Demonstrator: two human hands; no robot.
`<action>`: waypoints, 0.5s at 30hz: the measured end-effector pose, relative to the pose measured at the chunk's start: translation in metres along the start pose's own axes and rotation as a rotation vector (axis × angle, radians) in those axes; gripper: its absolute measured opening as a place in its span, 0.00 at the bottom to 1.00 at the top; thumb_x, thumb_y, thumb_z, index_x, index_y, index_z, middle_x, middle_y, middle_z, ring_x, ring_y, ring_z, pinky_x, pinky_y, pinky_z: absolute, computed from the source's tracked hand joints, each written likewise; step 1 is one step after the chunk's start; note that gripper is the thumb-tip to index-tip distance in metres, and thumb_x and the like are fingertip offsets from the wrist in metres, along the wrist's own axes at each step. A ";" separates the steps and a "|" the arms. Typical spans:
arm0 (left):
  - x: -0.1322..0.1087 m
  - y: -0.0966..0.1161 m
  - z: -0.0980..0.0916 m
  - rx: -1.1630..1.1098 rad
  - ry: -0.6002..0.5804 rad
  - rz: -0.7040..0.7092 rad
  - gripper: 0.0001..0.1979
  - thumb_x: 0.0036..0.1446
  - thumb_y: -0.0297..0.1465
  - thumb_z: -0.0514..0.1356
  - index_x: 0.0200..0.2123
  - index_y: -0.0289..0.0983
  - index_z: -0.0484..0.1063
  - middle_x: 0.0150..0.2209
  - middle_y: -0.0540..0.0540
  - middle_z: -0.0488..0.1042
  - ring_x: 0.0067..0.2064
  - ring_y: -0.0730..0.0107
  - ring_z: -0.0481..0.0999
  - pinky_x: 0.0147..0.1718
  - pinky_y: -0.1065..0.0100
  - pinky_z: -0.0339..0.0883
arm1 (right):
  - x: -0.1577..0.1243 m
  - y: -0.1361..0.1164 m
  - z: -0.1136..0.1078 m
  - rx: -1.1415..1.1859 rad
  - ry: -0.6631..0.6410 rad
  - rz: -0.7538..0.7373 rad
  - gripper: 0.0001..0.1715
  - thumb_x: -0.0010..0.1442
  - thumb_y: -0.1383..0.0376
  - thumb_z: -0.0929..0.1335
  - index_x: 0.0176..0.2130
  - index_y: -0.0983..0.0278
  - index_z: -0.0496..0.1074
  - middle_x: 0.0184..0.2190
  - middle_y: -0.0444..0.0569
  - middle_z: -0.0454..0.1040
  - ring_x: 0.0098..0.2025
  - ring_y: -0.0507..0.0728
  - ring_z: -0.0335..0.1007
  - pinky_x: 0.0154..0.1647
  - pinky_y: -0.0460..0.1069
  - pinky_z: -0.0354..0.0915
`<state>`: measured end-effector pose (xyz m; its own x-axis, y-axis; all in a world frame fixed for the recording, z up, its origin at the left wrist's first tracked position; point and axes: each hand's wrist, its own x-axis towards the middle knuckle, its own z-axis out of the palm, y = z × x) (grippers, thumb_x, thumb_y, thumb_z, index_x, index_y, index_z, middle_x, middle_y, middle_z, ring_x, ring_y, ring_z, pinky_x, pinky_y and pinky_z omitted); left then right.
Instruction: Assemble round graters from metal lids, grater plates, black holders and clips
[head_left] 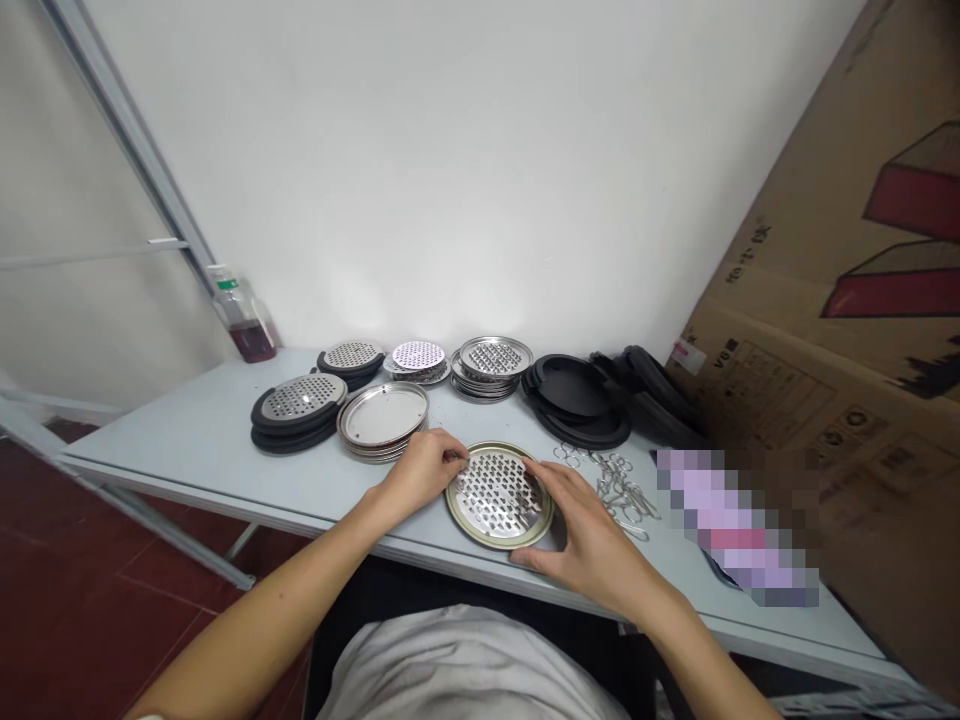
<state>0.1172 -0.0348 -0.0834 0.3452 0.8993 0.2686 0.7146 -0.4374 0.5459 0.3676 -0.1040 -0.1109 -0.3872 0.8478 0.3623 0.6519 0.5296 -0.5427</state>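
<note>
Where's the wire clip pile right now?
Head view: the wire clips lie on the right side of the table, just past the right hand, in front of the stacked black discs.

A round perforated steel disc (499, 496) lies on the pale table (187, 440) between the left hand (420, 472) and right hand (592, 530); stacked steel discs (382, 420) lie behind it, stacked black rings (576, 405) behind-right, loose wire clips (619, 485) right.
</note>
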 end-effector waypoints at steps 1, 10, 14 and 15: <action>0.000 0.000 0.000 0.012 -0.006 0.006 0.08 0.54 0.23 0.63 0.35 0.36 0.82 0.36 0.45 0.81 0.35 0.66 0.78 0.37 0.68 0.70 | 0.000 0.000 0.000 0.002 -0.001 0.001 0.54 0.51 0.54 0.76 0.68 0.53 0.51 0.65 0.52 0.61 0.68 0.65 0.52 0.68 0.62 0.54; 0.001 0.002 -0.002 0.037 -0.020 0.035 0.08 0.55 0.23 0.62 0.34 0.36 0.82 0.36 0.44 0.81 0.37 0.64 0.79 0.39 0.66 0.71 | 0.000 0.001 0.001 0.019 0.002 0.017 0.55 0.51 0.55 0.76 0.69 0.52 0.51 0.65 0.53 0.60 0.67 0.66 0.53 0.67 0.64 0.54; 0.000 0.000 -0.001 0.041 -0.016 0.054 0.09 0.55 0.23 0.62 0.36 0.37 0.83 0.37 0.44 0.81 0.38 0.63 0.79 0.41 0.65 0.71 | 0.000 0.001 0.001 0.032 0.006 0.013 0.54 0.51 0.54 0.76 0.69 0.51 0.51 0.65 0.53 0.60 0.67 0.67 0.54 0.67 0.65 0.55; 0.000 -0.001 0.000 0.042 -0.019 0.059 0.09 0.56 0.23 0.62 0.36 0.37 0.83 0.37 0.44 0.81 0.38 0.63 0.79 0.41 0.65 0.71 | 0.000 0.001 0.001 0.031 0.007 0.013 0.54 0.51 0.54 0.76 0.69 0.51 0.51 0.65 0.53 0.60 0.67 0.67 0.54 0.67 0.65 0.55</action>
<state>0.1166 -0.0341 -0.0832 0.3983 0.8721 0.2842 0.7178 -0.4892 0.4954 0.3673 -0.1038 -0.1124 -0.3739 0.8546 0.3605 0.6363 0.5191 -0.5707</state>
